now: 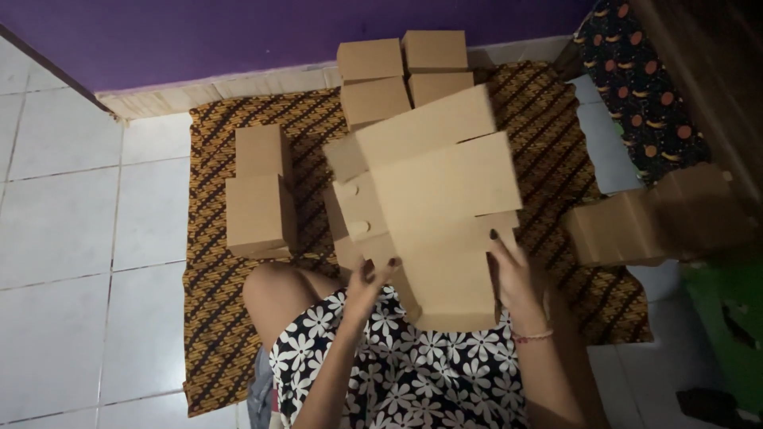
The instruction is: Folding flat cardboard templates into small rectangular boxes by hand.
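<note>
A flat, unfolded brown cardboard box blank (441, 202) is held up over my lap, tilted, its flaps spread. My left hand (367, 286) grips its lower left edge, with the fingers curled round the card. My right hand (513, 274) holds the lower right edge, thumb on the face of the card; a thin bracelet sits on that wrist. My knee and a black dress with white flowers (397, 357) lie below the blank.
Folded brown boxes stand on a patterned brown mat (214, 318): two stacked at the left (259, 191), several at the back (401, 71) by the purple wall. More cardboard pieces (652, 218) lie at the right. White floor tiles (71, 238) lie to the left.
</note>
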